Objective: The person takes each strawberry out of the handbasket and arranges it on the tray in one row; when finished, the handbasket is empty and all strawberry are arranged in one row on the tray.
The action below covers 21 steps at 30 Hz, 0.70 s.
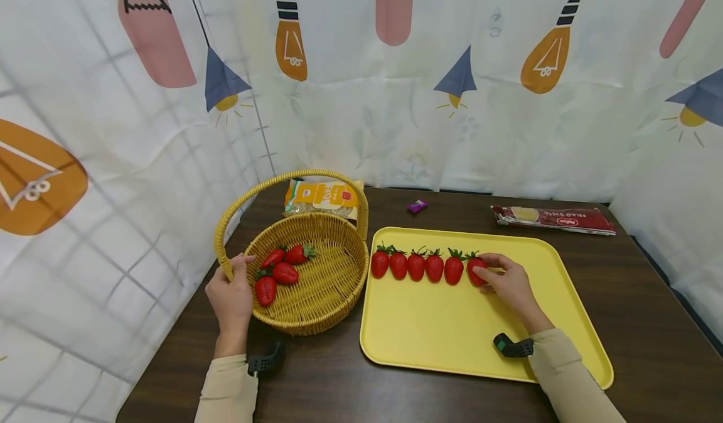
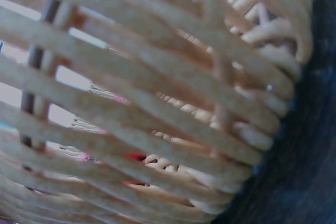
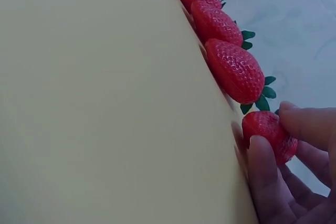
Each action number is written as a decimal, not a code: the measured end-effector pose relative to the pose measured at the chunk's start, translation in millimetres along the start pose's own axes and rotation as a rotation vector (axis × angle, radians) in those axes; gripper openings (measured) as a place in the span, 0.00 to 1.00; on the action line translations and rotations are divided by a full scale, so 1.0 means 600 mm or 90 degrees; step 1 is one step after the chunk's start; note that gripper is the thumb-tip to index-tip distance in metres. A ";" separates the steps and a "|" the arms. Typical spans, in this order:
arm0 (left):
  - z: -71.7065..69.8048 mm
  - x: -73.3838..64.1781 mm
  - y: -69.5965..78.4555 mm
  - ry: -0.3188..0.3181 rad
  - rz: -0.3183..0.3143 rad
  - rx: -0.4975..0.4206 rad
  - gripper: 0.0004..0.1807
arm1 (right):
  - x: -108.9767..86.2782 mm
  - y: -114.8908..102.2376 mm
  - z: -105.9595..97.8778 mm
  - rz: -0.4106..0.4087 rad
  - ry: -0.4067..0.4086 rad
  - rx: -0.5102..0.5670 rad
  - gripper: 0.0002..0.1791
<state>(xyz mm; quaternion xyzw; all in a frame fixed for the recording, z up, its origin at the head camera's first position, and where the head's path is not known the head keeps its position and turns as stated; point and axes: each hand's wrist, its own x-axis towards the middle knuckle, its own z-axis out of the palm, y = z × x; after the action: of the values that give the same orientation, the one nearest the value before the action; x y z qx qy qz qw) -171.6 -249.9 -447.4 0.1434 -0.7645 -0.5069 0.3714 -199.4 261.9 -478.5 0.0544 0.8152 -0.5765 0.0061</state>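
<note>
My right hand (image 1: 511,288) pinches a red strawberry (image 3: 265,129) between thumb and fingers, at the right end of a row of strawberries (image 1: 416,266) on the yellow tray (image 1: 429,335). Green leaves on the row point toward the tray's far edge. To the left, my left hand (image 1: 231,294) grips the yellow wicker basket (image 1: 316,297) where its tall handle meets the rim. Several strawberries (image 1: 285,273) lie in the basket's left part. Woven basket strands (image 2: 131,77) fill most of the left wrist view, which does not show the left hand.
Behind the basket lies a yellow-labelled food bag (image 1: 322,197). A small purple wrapped sweet (image 1: 417,206) and a long red packet (image 1: 556,219) lie beyond the tray. The dark wooden table (image 1: 339,391) meets printed curtains (image 1: 361,115) at the back and sides.
</note>
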 end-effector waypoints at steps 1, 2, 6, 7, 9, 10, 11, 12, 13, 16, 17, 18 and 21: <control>0.000 0.000 0.000 -0.001 0.000 -0.001 0.28 | 0.000 0.000 -0.001 -0.003 0.011 -0.014 0.29; 0.000 0.001 0.000 -0.002 0.000 -0.003 0.28 | -0.001 -0.001 -0.001 -0.005 0.022 -0.027 0.29; 0.000 0.001 0.000 -0.003 0.001 -0.002 0.28 | -0.003 -0.001 -0.004 -0.009 0.057 -0.063 0.28; 0.000 0.001 0.000 -0.003 0.002 -0.002 0.27 | -0.003 0.000 -0.005 -0.006 0.058 -0.061 0.28; 0.001 0.001 0.000 -0.003 0.002 0.000 0.27 | -0.002 0.002 -0.005 -0.003 0.050 -0.053 0.28; 0.001 0.001 0.001 -0.003 0.001 0.001 0.27 | -0.002 0.002 -0.005 -0.003 0.043 -0.047 0.28; 0.001 0.001 0.001 -0.003 0.000 0.000 0.27 | -0.001 0.003 -0.005 -0.002 0.036 -0.043 0.28; 0.001 0.002 0.001 -0.002 -0.002 0.001 0.27 | -0.001 0.003 -0.005 -0.002 0.029 -0.038 0.28; 0.001 0.002 0.002 -0.002 -0.004 0.001 0.27 | 0.000 0.004 -0.005 -0.003 0.022 -0.034 0.28; 0.001 0.002 0.002 -0.003 -0.010 0.003 0.27 | 0.001 0.004 -0.003 -0.009 0.008 -0.028 0.28; 0.001 0.002 0.002 -0.003 -0.011 0.003 0.27 | 0.001 0.004 -0.003 -0.010 0.006 -0.027 0.28; 0.001 0.002 0.002 -0.003 -0.012 0.003 0.27 | 0.001 0.004 -0.002 -0.012 0.003 -0.025 0.27; 0.001 0.002 0.002 -0.003 -0.014 0.001 0.27 | 0.000 0.002 0.001 -0.021 -0.001 -0.019 0.26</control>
<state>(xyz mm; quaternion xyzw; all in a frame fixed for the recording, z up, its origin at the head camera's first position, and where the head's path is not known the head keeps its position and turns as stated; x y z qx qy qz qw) -172.4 -249.7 -445.7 0.1506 -0.7642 -0.5108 0.3638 -199.5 262.1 -479.9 0.0409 0.8247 -0.5642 -0.0018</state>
